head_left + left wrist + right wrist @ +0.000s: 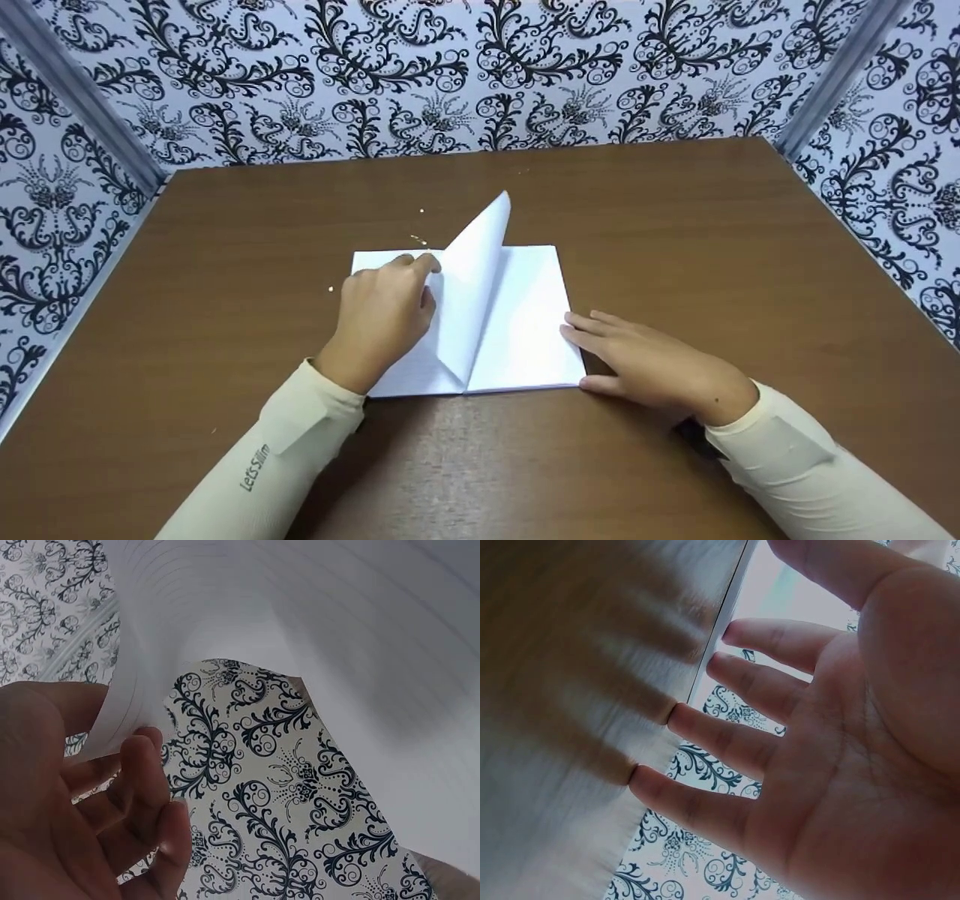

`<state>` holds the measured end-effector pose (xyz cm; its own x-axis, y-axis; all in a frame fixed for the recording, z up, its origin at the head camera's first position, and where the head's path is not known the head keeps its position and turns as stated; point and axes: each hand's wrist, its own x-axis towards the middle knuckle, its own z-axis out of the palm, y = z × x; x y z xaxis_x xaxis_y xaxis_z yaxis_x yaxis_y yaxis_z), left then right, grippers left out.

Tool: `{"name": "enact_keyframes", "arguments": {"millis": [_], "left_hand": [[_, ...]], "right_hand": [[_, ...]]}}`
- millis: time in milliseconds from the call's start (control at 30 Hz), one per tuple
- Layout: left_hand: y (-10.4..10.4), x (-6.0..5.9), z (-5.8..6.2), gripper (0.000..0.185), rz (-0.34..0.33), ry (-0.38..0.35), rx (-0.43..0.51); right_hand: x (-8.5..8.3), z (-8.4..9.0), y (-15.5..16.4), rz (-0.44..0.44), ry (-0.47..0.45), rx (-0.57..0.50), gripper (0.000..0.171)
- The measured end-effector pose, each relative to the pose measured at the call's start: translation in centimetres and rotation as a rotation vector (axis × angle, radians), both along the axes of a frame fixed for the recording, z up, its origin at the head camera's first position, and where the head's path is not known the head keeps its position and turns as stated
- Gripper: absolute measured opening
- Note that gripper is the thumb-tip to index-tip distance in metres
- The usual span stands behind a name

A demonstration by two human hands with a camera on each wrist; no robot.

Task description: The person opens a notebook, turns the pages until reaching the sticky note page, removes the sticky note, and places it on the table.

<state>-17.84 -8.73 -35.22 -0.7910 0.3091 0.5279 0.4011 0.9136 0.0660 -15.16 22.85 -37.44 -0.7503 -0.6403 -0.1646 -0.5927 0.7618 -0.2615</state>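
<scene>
White notebook (534, 322) on table (675, 225); page (474, 281) in pinch of left hand (385, 307); right hand (649, 365) against right edge, fingers spread.

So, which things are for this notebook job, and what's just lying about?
For the job:
- open notebook
- its lifted page
- brown table, holding the notebook up

Just there:
- tiny pale specks, too small to identify
- patterned wall, only background

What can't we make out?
Head: open white paper notebook, left page partly hidden by bare left hand.
Head: pale specks on brown wooden table, too small to identify.
Left wrist: lifted white ruled page, cut off by top edge.
Right wrist: bare right hand, thumb partly cropped at top.
</scene>
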Motion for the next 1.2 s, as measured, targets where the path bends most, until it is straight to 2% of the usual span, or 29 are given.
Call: {"name": "enact_keyframes", "arguments": {"millis": [233,400,500,633,1200], "left_hand": [[-0.8,0.2,-0.1,0.022,0.013,-0.053,-0.124],[-1.3,0.2,-0.1,0.02,0.0,-0.143,-0.22],[-1.5,0.3,0.1,0.013,-0.003,-0.196,-0.261],[-1.6,0.5,0.3,0.009,0.0,-0.246,-0.288],[-1.9,0.6,0.8,0.014,0.041,-0.381,-0.371]], "right_hand": [[0.0,0.0,-0.1,-0.007,-0.002,0.001,0.064],[0.1,0.1,-0.1,-0.007,-0.004,0.0,0.064],[0.1,0.2,-0.1,-0.005,-0.003,0.002,0.064],[0.1,0.2,-0.1,-0.001,0.002,0.003,0.064],[0.1,0.1,-0.1,-0.013,-0.001,0.01,0.065]]}}
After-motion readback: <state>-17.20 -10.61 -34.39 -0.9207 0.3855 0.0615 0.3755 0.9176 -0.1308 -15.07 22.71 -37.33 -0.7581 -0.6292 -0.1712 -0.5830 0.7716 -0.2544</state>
